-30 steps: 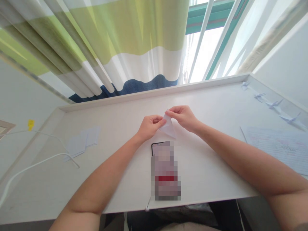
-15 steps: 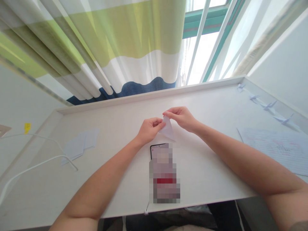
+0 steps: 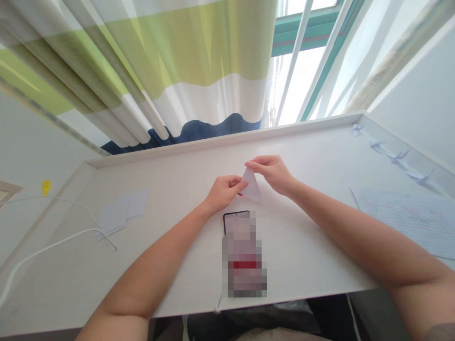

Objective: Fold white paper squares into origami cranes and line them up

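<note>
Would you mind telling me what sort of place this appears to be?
It looks like a room in a home or dormitory: a striped curtain hangs at a window, a white desk runs beneath it, and folded paper cranes sit along the desk's right end.

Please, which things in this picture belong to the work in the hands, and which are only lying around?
In use: a folded paper triangle, pinched by the left hand and the right hand.

Lying around: a stack of paper squares, a row of paper cranes, a smartphone, a lined paper sheet, a white cable.
</note>
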The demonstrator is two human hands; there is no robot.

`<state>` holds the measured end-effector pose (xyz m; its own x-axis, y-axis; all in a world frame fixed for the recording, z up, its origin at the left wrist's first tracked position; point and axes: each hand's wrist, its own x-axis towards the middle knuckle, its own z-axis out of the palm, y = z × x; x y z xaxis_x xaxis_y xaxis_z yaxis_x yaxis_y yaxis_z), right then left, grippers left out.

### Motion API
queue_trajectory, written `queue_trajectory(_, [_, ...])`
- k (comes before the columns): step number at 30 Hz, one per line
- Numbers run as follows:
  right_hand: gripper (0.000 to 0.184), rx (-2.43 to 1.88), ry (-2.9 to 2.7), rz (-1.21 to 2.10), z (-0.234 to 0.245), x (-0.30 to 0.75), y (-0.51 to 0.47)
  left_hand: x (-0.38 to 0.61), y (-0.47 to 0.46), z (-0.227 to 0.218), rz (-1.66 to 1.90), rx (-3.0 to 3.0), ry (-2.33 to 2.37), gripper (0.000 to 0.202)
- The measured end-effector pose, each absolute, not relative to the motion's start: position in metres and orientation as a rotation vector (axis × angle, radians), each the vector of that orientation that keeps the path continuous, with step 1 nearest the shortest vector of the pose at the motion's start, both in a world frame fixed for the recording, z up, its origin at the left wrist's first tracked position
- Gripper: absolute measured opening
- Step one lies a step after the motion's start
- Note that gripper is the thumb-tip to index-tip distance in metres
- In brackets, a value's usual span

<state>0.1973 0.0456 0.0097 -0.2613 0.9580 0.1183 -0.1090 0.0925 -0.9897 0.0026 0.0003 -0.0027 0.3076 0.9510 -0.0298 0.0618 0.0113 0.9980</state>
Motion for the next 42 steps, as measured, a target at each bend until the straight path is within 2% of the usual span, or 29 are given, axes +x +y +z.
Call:
queue_trajectory(4, [0.036,-0.953,-1.449,1.37,0.007,0.198,0.046,0.002,0.001,-0.005,0.928,1.374,1.019,0.052])
queue_trajectory(14, [0.04,-1.044,-1.508,1.065,0.01,0.194,0.04,0.003,0.001,-0.004,0.927,1.325,0.993,0.05])
queue_trajectory(24, [0.049,-0.979,-1.57,1.228,-0.004,0.205,0.053,0.003,-0.001,-0.01,0.94,1.26,1.024,0.054])
queue_trajectory(33, [0.054,-1.011,-1.585,1.11,-0.003,0.198,0.046,0.001,0.002,-0.011,0.915,1.254,1.042,0.055])
queue_trajectory(42, [0.06,-1.01,-1.669,1.217,-0.008,0.204,0.051,0.001,0.0,-0.013,0.934,1.276,1.033,0.052])
